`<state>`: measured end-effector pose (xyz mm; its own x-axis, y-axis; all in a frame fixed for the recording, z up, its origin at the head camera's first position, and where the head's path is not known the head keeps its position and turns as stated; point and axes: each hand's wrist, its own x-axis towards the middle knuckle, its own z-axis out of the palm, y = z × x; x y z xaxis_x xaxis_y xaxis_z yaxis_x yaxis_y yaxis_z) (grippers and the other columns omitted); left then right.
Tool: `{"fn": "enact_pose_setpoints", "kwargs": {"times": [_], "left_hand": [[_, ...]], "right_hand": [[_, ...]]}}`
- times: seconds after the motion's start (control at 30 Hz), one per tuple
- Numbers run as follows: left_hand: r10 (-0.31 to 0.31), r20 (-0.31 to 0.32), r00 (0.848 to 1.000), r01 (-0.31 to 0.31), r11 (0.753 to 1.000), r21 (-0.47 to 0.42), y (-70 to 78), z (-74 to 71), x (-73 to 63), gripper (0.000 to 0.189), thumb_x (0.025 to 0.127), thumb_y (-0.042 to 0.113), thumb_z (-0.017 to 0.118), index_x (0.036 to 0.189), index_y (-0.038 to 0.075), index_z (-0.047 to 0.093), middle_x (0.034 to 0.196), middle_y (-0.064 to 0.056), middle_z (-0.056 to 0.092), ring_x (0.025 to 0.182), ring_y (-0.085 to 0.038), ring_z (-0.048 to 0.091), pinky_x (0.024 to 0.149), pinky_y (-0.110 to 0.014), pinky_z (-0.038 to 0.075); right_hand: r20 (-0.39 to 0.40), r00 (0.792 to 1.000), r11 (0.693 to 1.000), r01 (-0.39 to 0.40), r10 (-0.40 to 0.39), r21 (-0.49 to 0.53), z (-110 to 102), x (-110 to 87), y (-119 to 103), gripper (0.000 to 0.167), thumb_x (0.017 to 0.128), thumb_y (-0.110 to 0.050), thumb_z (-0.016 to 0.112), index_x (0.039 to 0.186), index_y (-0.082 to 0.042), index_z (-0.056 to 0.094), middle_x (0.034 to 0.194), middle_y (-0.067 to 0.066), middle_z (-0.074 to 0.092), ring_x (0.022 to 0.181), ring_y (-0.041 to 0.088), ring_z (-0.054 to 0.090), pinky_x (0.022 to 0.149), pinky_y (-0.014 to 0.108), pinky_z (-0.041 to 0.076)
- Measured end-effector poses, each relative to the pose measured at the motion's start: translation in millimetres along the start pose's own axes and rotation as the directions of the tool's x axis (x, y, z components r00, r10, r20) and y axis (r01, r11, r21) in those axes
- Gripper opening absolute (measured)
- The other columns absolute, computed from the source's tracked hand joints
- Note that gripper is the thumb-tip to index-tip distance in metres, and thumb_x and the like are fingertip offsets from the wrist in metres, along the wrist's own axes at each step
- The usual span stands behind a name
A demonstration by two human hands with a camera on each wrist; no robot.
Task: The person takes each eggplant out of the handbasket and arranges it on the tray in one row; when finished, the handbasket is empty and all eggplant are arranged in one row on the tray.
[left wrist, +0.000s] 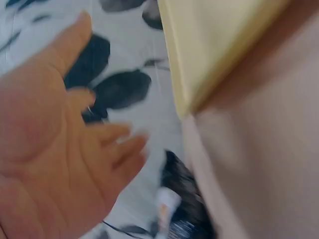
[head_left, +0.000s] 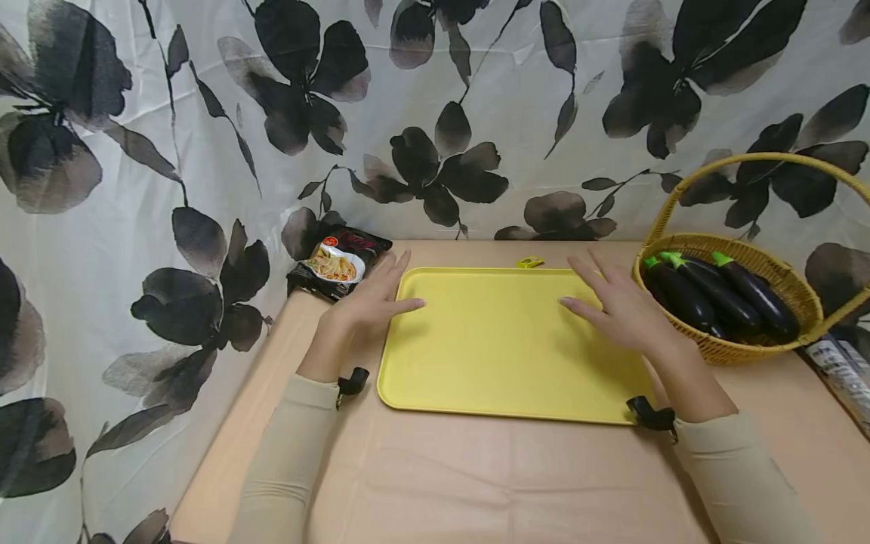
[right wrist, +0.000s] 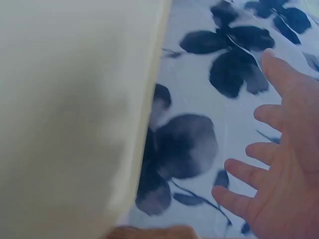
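Near yellow tray [head_left: 489, 347]: left grip [head_left: 365, 301], right grip [head_left: 624, 308] spread; black packet [head_left: 334, 264], lettering illegible.

White floral cloth [head_left: 510, 98] hangs from nine round to two o'clock; creased, pale peach tabletop [head_left: 503, 483] at six.

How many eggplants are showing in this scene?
3: the left eggplant, middle eggplant and right eggplant, together in the wicker basket beside the yellow tray. More may be hidden beneath them.
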<state>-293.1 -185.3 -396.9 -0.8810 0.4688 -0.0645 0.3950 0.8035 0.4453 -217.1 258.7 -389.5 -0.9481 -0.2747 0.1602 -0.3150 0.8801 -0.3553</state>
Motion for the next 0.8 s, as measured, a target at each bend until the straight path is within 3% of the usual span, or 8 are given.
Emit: {"fn": "enact_pose_setpoints", "kwargs": {"times": [0.1,0.2,0.5,0.63,0.8], "left_hand": [[0.032,0.100,0.995,-0.010,0.977,-0.213,-21.4,1.2,-0.8,0.099,0.098,0.054,0.067,0.169,0.024,0.005,0.177,0.000,0.004,0.163,-0.028,0.005,0.131,-0.055,0.014],[0.025,0.180,0.983,0.034,0.948,-0.316,-38.2,7.3,-3.6,0.098,0.097,0.052,0.070,0.169,0.026,0.007,0.176,0.007,0.006,0.162,-0.021,0.010,0.132,-0.048,0.015],[0.062,0.167,0.984,0.010,0.916,-0.400,-66.3,21.1,-9.2,0.089,0.097,0.039,0.074,0.167,0.015,0.024,0.175,-0.003,0.019,0.163,-0.023,0.009,0.133,-0.048,0.011],[0.051,0.172,0.984,0.029,0.900,-0.435,-67.8,20.7,-12.3,0.086,0.096,0.028,0.077,0.166,0.013,0.028,0.174,-0.005,0.019,0.163,-0.023,0.009,0.133,-0.047,0.010],[0.074,0.175,0.982,0.011,0.895,-0.445,-64.1,23.3,-10.1,0.086,0.095,0.024,0.077,0.165,0.011,0.029,0.174,-0.006,0.021,0.162,-0.024,0.010,0.133,-0.048,0.010]], "right_hand": [[-0.053,0.998,0.998,-0.036,0.038,0.042,-14,-4.6,4,0.081,0.102,-0.060,0.056,0.168,-0.029,0.021,0.177,0.011,0.003,0.156,0.052,0.017,0.112,0.084,0.022],[-0.098,0.993,0.995,-0.066,0.073,0.072,-26,-11.3,11,0.081,0.102,-0.058,0.057,0.168,-0.031,0.020,0.176,0.012,0.005,0.157,0.052,0.015,0.113,0.084,0.020],[-0.175,0.973,0.982,-0.124,0.148,0.144,-48,-24.2,41,0.076,0.105,-0.048,0.059,0.168,-0.024,0.023,0.176,0.017,0.005,0.158,0.050,0.008,0.114,0.084,0.016],[-0.209,0.966,0.980,-0.123,0.155,0.154,-55,-30.3,57,0.074,0.106,-0.042,0.058,0.168,-0.021,0.023,0.173,0.022,0.013,0.156,0.052,0.014,0.117,0.081,0.015],[-0.205,0.963,0.979,-0.147,0.174,0.140,-61,-39.4,76,0.071,0.108,-0.039,0.055,0.168,-0.024,0.021,0.169,0.026,0.021,0.152,0.055,0.021,0.116,0.080,0.019]]}}
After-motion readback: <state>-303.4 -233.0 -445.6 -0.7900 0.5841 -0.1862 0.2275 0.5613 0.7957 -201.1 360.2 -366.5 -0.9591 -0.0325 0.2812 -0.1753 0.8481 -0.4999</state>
